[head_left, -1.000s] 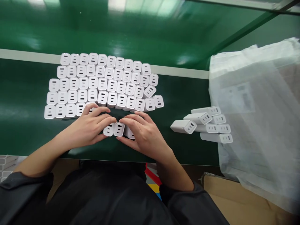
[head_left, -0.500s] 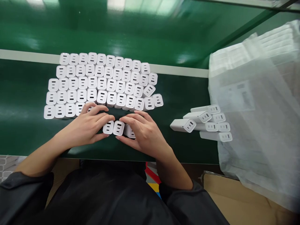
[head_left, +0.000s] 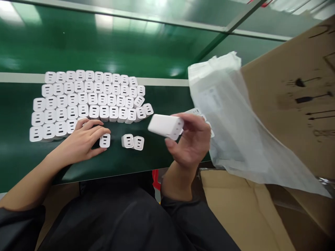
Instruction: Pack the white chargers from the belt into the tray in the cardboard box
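White charger (head_left: pixel 164 125) is now pinched in the right hand (head_left: pixel 193 141) just right of centre, leaving a pair (head_left: pixel 128 141) mid-frame standing loose, so only the left hand (head_left: pixel 85 139) grips another charger (head_left: pixel 105 140) near the rows (head_left: pixel 92 99).

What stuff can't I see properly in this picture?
In the head view:
Front row of white blocks: its right end is hidden by the left hand.
Loose white blocks: partly behind the right hand.
Label on the whitish bag: too blurred to read.
Cardboard box: cut off by the right edge.
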Demonstrator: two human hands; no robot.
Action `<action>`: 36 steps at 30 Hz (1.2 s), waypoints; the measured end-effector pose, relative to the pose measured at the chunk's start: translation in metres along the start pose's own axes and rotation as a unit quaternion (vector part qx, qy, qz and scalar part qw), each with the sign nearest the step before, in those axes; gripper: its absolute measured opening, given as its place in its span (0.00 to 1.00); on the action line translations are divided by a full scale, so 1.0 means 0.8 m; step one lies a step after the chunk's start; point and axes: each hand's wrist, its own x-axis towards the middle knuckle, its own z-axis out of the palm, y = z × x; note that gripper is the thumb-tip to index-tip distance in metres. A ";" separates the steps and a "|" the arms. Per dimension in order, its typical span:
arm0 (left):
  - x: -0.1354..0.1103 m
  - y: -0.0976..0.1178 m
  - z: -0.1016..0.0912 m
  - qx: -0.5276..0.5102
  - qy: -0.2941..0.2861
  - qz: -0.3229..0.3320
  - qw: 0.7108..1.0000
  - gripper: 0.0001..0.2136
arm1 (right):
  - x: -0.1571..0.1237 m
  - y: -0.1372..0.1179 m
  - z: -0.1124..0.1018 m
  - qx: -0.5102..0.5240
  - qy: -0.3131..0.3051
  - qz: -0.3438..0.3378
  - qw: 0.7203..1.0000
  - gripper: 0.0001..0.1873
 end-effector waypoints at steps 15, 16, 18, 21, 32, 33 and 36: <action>0.008 0.016 0.012 0.060 0.021 0.030 0.997 0.20 | -0.111 0.030 -0.051 -0.246 -0.031 0.110 0.962 0.25; 0.008 0.016 0.012 0.059 0.022 0.031 0.998 0.21 | -0.109 0.026 -0.048 -0.254 -0.012 0.099 0.962 0.27; 0.009 0.016 0.013 0.054 0.023 0.030 0.998 0.21 | -0.103 0.015 -0.035 -0.235 0.004 0.071 0.969 0.29; 0.009 0.014 0.016 0.043 0.023 0.025 0.998 0.22 | -0.089 -0.006 -0.007 -0.169 -0.059 0.031 0.983 0.27; 0.011 0.019 0.023 0.011 0.039 0.016 0.999 0.24 | -0.063 -0.019 0.033 -0.096 -0.141 -0.002 0.985 0.25; 0.012 0.020 0.024 0.009 0.042 0.018 0.999 0.24 | -0.064 -0.019 0.037 -0.085 -0.155 0.008 0.984 0.25; 0.012 0.023 0.027 0.000 0.046 0.023 0.999 0.23 | -0.066 -0.024 0.053 -0.047 -0.182 0.041 0.981 0.21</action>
